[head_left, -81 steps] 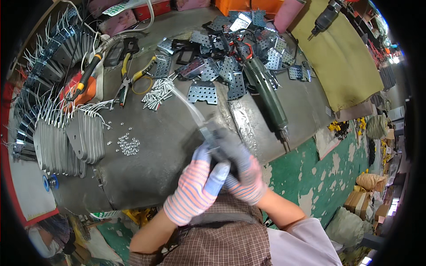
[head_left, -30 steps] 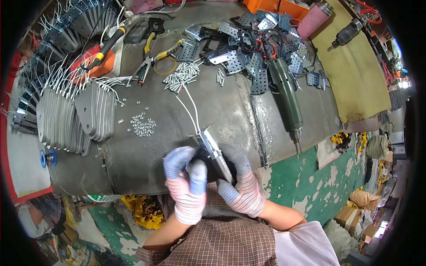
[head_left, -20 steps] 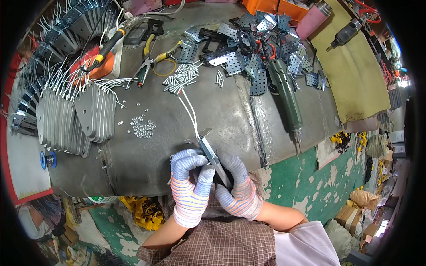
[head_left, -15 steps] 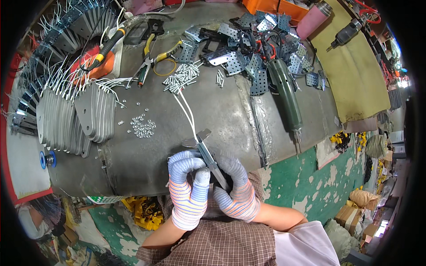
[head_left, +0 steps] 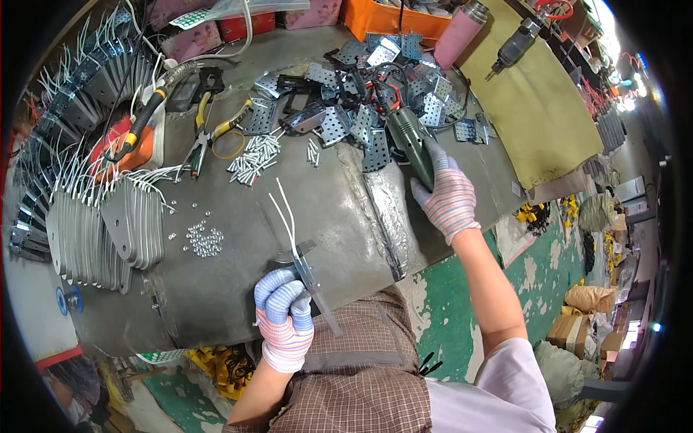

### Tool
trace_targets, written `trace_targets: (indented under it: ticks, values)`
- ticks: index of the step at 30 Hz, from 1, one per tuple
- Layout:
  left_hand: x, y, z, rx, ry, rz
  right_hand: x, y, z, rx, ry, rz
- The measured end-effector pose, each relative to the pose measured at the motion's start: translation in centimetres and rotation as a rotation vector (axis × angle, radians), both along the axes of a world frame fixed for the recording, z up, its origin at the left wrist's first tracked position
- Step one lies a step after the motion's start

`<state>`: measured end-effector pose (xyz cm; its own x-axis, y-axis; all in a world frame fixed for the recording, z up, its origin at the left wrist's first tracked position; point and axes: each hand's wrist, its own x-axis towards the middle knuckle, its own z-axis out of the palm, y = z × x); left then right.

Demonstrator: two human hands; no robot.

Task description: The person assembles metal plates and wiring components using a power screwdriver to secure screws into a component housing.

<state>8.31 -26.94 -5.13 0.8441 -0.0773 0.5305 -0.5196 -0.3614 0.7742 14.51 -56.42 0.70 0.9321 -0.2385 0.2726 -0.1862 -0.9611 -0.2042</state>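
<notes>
My left hand (head_left: pixel 284 317), in a striped knit glove, is closed on a flat grey metal plate piece (head_left: pixel 315 287) above the table's near edge. Two white wires (head_left: pixel 287 216) stick up from its top end, and a dark crosspiece sits there. Off to the right, my gloved right hand (head_left: pixel 449 196) is wrapped round a green electric screwdriver (head_left: pixel 411 141), which lies near the bracket pile; its front end is hidden by the hand. Loose screws (head_left: pixel 255 159) and small nuts (head_left: pixel 204 240) lie beyond my left hand.
Perforated metal brackets (head_left: pixel 336 124) are heaped at the back. Pliers (head_left: pixel 216 130) and a soldering iron (head_left: pixel 144 115) lie back left, by rows of wired grey plates (head_left: pixel 86 234). A pink flask (head_left: pixel 462 32) and another power tool (head_left: pixel 516 47) are at back right.
My right hand has left the plate piece and moved right and away from me onto the electric screwdriver. My left hand keeps the piece. The whole view has shifted.
</notes>
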Motion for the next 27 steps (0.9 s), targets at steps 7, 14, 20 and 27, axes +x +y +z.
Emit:
trace_targets:
  ticks: [7, 14, 20, 27]
  values:
    - [-0.2, 0.2, -0.1, 0.002, 0.001, 0.027, -2.5, 2.1, 3.4, 1.877, -0.404, -0.03]
    - [0.2, 0.2, 0.2, -0.012, 0.04, -0.039, -6.1, 5.3, -0.4, 2.803, -0.363, -0.062]
    - [0.3, 0.4, 0.4, -0.014, 0.057, -0.106, -6.6, 7.1, -2.4, 2.821, -0.52, -0.149]
    - [0.2, 0.3, 0.0, -0.021, 0.053, -0.07, -6.6, 7.6, -2.6, 2.781, -0.501, -0.055]
